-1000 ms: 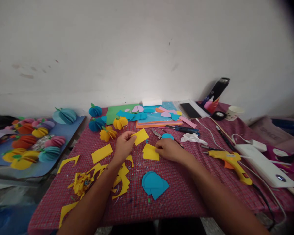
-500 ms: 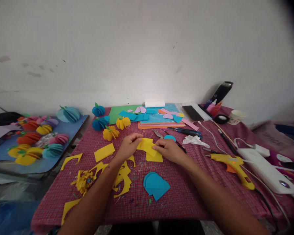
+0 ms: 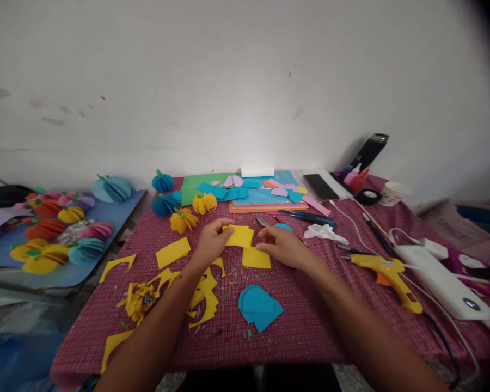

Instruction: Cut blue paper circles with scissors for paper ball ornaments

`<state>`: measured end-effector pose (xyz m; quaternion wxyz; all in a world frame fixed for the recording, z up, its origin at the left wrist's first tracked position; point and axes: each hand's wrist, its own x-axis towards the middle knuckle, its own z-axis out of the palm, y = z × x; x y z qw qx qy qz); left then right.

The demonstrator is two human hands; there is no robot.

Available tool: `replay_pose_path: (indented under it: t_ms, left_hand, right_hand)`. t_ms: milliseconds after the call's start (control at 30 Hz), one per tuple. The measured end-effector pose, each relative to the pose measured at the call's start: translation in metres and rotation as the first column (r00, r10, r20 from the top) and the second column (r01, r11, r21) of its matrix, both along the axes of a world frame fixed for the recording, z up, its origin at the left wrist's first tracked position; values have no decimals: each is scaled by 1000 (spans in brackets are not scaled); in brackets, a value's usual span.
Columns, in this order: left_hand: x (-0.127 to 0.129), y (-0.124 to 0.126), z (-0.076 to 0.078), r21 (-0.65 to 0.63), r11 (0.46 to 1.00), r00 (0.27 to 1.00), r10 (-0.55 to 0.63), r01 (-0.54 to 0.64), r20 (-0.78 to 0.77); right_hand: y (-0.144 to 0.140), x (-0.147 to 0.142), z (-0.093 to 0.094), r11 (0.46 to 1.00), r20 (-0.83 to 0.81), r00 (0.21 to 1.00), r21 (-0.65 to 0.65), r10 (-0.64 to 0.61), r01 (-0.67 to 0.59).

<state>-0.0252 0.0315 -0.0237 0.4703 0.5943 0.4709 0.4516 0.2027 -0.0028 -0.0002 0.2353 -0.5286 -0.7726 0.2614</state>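
Above the middle of the table, my left hand (image 3: 213, 239) pinches a small stack of yellow paper pieces (image 3: 240, 236) between thumb and fingers. My right hand (image 3: 281, 246) is just right of that stack, fingers loosely curled and apart, holding nothing that I can see. Below the hands lies another yellow paper rectangle (image 3: 256, 258), its upper edge partly covered by the held stack. A separate yellow rectangle (image 3: 173, 252) rests left of my left hand. Nearer to me is a fanned pile of blue paper shapes (image 3: 259, 308). Yellow cut-off scraps (image 3: 206, 299) lie beside my left forearm.
A yellow glue gun (image 3: 386, 265) and a white power bank (image 3: 443, 280) lie on the right. Pliers (image 3: 308, 217) and crumpled tissue (image 3: 324, 233) are behind my right hand. Yellow paper pumpkins (image 3: 183, 220) stand back left; more fill a blue board (image 3: 122, 218). A paper cup (image 3: 394, 193) stands back right.
My right hand has let go of the yellow paper and moved slightly right. The upper pieces now sit together in my left hand, which has shifted a little left.
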Motion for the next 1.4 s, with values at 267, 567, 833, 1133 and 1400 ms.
replay_pose_path:
  t_ms: [267,567,833,1133,1400]
  left_hand:
    - [-12,10,-6,125,978,947,196,-168,-255]
    - [-5,2,2,152,984,977,125,-99,-173]
    - [7,-15,19,80,989,985,-113,124,-133]
    - [9,-8,7,15,1000,998,-14,13,60]
    - [-2,6,-2,72,981,982,175,-180,77]
  right_hand:
    - [-4,3,-1,997,349,934,-29,80,-74]
    - [-2,6,6,991,-80,990,-53,116,-120]
    - [-6,-13,1,998,-187,981,32,-45,51]
    - [-7,-13,4,998,-161,986,49,-41,50]
    - [-12,-8,7,998,405,913,-39,53,-40]
